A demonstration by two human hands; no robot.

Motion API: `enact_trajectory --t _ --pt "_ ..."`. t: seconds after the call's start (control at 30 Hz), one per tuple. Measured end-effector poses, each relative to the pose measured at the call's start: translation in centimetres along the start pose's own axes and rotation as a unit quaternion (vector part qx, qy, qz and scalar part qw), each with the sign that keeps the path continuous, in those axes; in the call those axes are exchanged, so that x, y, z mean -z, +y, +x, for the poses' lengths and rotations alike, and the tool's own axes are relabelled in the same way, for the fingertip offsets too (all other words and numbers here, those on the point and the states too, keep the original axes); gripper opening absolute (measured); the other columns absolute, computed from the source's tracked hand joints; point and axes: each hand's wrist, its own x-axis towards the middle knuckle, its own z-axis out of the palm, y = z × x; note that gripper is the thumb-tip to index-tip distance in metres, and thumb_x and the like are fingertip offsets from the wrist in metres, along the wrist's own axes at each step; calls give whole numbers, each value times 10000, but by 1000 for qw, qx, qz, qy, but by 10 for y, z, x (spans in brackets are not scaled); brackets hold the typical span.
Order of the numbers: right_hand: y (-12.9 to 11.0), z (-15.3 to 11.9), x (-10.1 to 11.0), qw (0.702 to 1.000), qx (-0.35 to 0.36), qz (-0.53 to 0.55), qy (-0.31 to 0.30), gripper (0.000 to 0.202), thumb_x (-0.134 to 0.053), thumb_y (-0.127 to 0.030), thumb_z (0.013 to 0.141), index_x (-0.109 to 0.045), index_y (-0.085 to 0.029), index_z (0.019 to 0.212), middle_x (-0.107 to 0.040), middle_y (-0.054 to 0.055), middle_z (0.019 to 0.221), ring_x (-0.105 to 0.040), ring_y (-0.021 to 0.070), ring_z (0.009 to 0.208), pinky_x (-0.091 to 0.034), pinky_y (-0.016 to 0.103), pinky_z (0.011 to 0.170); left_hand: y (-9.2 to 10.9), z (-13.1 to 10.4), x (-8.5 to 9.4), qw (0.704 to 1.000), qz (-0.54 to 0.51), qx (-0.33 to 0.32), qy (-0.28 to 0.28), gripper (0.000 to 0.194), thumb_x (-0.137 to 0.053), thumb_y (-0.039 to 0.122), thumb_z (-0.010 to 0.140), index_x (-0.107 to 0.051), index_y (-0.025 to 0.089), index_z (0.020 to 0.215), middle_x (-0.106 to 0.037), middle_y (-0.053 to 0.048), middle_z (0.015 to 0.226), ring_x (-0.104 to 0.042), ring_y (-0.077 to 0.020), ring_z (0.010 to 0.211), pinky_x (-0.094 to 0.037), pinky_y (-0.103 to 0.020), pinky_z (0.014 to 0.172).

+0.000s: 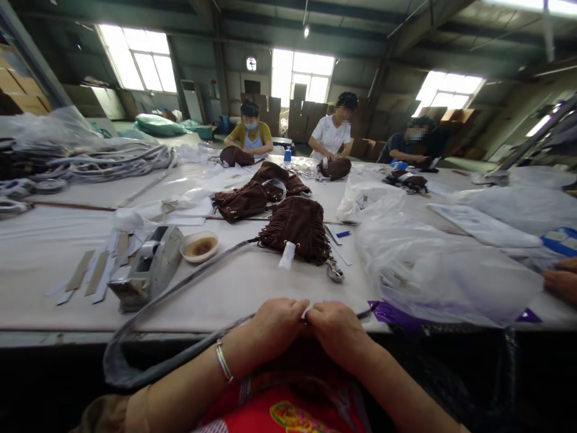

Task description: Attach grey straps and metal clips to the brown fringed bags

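Observation:
Both hands are closed, close together at the table's front edge. My left hand (277, 329) and my right hand (339, 331) pinch a dark strap; its dark tip sticks out past the right hand. The rest of the strap (116, 356), wrapped in greyish plastic, loops to the left and back up to a brown fringed bag (297, 222). That bag lies on the table just beyond my hands. A white wrapped piece (287, 255) hangs from its front, and a shiny metal part (335, 270) lies beside it. Fingertip details are hidden.
A tape dispenser (146, 264) and a bowl (199, 247) of brownish contents stand left. More brown bags (243, 201) lie behind. Clear plastic bags (442, 264) cover the right side. Several co-workers sit or stand across the table; another person's hand (561, 281) reaches in at right.

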Motion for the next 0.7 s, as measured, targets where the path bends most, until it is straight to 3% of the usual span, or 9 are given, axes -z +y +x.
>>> enact_trajectory --t 0.1,0.17,0.2,0.27,0.33,0.43,0.5,0.57,0.7 --pt "5 -11 0 980 10 3 197 180 -532 -167 928 -699 -209 982 -690 81 1077 -583 245 1070 -382 405 974 -4 6 -10 996 -66 53 1 250 -437 279 953 -633 150 866 -686 -77 839 -601 -176 718 -462 -282 700" --pt "13 -21 -2 943 -40 71 324 180 -535 -234 946 -699 -209 1013 -670 98 1135 -561 259 1123 -378 433 1011 -8 1 -13 984 -136 107 52 275 -423 276 950 -591 153 770 -651 -52 745 -548 -145 653 -425 -256 654" --pt "17 -24 -5 922 -84 133 353 186 -548 -292 946 -699 -195 996 -676 103 1079 -585 248 1061 -419 411 969 -8 -2 -14 972 -179 129 77 291 -419 296 953 -563 157 742 -620 -35 699 -518 -134 624 -406 -247 628" --pt "22 -24 -12 867 -182 318 338 313 -575 -458 921 -682 -169 981 -663 84 894 -605 187 774 -493 325 728 -3 -7 -15 950 -254 147 107 324 -414 342 958 -505 167 701 -548 -5 640 -459 -119 590 -368 -235 584" --pt "24 -15 -18 771 -247 523 267 508 -584 -615 865 -636 -154 1071 -624 46 820 -492 107 542 -393 244 483 6 -8 -19 938 -300 132 115 340 -419 362 956 -467 171 679 -492 12 621 -414 -112 584 -341 -232 570" --pt "22 3 -21 608 -257 725 196 586 -656 -691 764 -572 -162 1000 -548 -24 762 -368 36 444 -228 182 396 16 -10 -25 937 -313 93 122 352 -412 374 962 -473 166 685 -469 14 638 -397 -112 609 -335 -236 597" --pt "20 12 -19 538 -261 779 187 546 -735 -647 712 -530 -163 862 -458 -73 658 -340 23 428 -209 166 400 17 -13 -29 940 -310 82 119 362 -401 380 966 -485 162 690 -471 10 647 -395 -114 620 -336 -240 608" --pt "17 17 -17 509 -265 793 205 524 -791 -588 672 -530 -161 826 -399 -96 588 -305 21 413 -204 165 395 15 -18 -31 941 -311 84 101 371 -409 387 961 -475 159 676 -465 10 638 -387 -113 617 -333 -240 602" --pt "14 18 -16 541 -258 752 276 510 -842 -545 628 -581 -148 814 -405 -97 534 -270 22 406 -189 171 383 15 -25 -28 918 -380 103 47 416 -428 505 948 -532 150 758 -499 0 669 -416 -112 620 -356 -230 575"
